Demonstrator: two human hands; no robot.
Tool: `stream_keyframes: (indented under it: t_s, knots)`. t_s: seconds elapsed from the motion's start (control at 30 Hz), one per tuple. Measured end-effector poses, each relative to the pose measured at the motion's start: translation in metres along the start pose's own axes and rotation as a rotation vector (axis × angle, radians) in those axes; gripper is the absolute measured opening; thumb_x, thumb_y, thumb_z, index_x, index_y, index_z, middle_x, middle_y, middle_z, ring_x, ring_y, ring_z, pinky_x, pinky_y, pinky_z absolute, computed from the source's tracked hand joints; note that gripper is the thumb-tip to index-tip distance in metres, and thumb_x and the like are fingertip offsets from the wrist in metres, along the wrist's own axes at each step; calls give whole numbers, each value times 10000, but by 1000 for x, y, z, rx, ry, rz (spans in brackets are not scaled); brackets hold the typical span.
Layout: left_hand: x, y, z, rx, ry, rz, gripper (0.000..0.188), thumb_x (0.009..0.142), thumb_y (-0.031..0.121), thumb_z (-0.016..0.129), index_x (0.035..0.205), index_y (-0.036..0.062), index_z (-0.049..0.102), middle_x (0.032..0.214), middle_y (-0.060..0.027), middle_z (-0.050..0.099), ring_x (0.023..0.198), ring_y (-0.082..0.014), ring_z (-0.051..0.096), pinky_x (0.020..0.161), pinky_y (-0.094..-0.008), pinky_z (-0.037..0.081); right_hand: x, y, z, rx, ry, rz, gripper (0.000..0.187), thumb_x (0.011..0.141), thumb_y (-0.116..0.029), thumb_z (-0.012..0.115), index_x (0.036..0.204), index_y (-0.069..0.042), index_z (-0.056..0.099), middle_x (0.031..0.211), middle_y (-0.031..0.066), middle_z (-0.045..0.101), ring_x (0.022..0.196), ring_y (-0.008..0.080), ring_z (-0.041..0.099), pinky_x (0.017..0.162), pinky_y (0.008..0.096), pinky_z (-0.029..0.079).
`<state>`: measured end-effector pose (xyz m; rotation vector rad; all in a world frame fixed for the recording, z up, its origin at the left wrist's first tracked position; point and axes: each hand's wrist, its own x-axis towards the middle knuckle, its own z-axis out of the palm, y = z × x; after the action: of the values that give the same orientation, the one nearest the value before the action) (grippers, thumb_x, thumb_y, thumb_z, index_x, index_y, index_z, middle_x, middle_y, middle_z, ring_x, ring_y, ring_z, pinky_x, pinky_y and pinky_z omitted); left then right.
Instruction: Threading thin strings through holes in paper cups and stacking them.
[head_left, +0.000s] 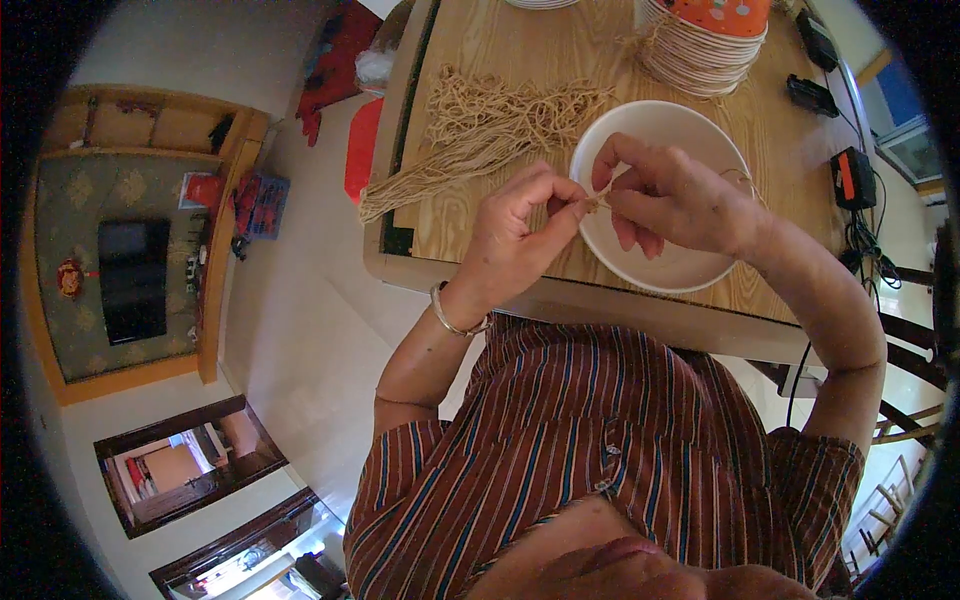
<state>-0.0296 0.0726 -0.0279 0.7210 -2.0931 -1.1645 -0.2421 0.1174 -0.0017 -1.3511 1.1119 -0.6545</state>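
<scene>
My left hand (pixel 527 222) pinches a short bit of tan twine (pixel 597 201) between thumb and forefinger, at the left rim of a white round bowl (pixel 664 288). Over that bowl, my right hand (pixel 675 195) pinches the same twine with thumb and forefinger, its other fingers curled below. The two sets of fingertips nearly meet, and they partly hide the twine. A thin strand shows at the bowl's right side, by my right wrist. Beyond my left hand, a heap of loose, tangled twine (pixel 500 110) lies on the wooden table (pixel 570 55), its straighter ends trailing to the left edge.
At the far right of the table stands a stack of white bowls (pixel 700 70) with an orange patterned surface on top. Black devices (pixel 853 178) and tangled cables (pixel 872 250) sit along the right edge. A red stool (pixel 363 150) is just off the table's left side.
</scene>
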Motion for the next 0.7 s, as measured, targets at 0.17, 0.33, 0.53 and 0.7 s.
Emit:
stream_keyframes:
  t_s: [0.17, 0.33, 0.53, 0.7]
  knots:
    - [-1, -10, 0, 1, 9, 56, 44, 840, -23, 641, 877, -1, 637, 808, -28, 566, 772, -115, 526, 711, -245, 423, 0, -5, 5, -50, -10, 0, 170, 929, -75, 533, 1086, -22, 494, 656, 60, 609, 497, 106, 549, 449, 264, 448]
    - [0, -7, 0, 14, -6, 38, 40, 839, -28, 636, 868, -2, 628, 814, -31, 569, 782, -121, 535, 724, -249, 427, -1, -1, 7, -82, 35, -78, 149, 932, -103, 563, 1051, -26, 514, 639, 46, 603, 500, 96, 550, 445, 267, 444]
    - [0, -6, -1, 32, -21, 15, 47, 839, -36, 629, 869, -2, 616, 828, -31, 569, 798, -125, 541, 737, -253, 430, -4, 1, 9, -274, 128, -201, 135, 893, -43, 575, 1022, -29, 537, 652, 28, 595, 536, 69, 539, 475, 247, 443]
    - [1, -5, -1, 19, -27, 15, 51, 839, -40, 624, 874, -4, 616, 828, -32, 569, 803, -121, 540, 739, -252, 431, -4, 12, 10, -552, 294, -492, 227, 862, -84, 612, 1077, -73, 540, 658, 163, 615, 632, 371, 642, 592, 454, 526]
